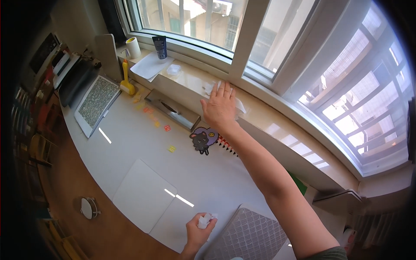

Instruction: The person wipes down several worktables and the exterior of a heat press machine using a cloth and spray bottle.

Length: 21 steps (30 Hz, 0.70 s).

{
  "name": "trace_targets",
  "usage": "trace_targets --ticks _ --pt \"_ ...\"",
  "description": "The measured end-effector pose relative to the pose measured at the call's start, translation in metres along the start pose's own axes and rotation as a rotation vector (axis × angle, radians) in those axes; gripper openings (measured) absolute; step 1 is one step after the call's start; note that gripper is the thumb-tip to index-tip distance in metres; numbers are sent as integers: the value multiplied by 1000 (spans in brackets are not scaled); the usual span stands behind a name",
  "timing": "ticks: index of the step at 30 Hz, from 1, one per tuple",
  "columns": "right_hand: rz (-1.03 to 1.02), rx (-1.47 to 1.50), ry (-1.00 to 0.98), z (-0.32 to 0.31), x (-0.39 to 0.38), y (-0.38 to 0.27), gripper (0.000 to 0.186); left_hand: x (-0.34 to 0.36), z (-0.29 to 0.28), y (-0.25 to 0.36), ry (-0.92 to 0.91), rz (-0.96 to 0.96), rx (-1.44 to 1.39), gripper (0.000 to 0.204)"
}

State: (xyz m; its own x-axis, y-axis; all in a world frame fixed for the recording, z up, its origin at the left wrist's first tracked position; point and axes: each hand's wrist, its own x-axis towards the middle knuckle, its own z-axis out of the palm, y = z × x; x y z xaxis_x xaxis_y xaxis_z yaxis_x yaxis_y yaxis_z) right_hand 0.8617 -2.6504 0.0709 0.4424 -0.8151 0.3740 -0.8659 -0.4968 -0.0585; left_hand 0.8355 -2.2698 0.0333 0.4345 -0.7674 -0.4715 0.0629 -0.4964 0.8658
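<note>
My right hand [219, 107] lies flat on the cream window sill [284, 128], fingers stretched out and slightly apart. Under it is a thin white tissue [240, 105], showing past the fingertips and beside the hand; the rest is hidden. Low in the view, over the white table [143, 149], my left hand [200, 230] is closed around a crumpled white tissue [205, 221]. Below the sill, a dark cartoon animal cutout [200, 141] lies on the table, left of my right forearm.
On the sill stand a dark tube [160, 47], a tape roll [133, 48], white paper [150, 66] and a small clear box [174, 70]. The table holds a yellow brush [126, 82], a long box [173, 108], a speckled panel [96, 104] and a quilted grey pad [249, 236].
</note>
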Motion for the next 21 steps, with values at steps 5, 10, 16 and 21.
trace_targets --ticks 5,10,16,21 --pt "-175 27 0 26 59 -18 64 8 -5 1 22 49 -51 20" --pt "-536 358 -165 19 63 25 40 20 -8 23 94 107 -142 21" --pt "-468 437 -252 -48 -37 128 39 102 0 116 121 375 -162 18" --pt "-166 301 -240 -123 -163 229 40 206 35 199 215 809 187 27"
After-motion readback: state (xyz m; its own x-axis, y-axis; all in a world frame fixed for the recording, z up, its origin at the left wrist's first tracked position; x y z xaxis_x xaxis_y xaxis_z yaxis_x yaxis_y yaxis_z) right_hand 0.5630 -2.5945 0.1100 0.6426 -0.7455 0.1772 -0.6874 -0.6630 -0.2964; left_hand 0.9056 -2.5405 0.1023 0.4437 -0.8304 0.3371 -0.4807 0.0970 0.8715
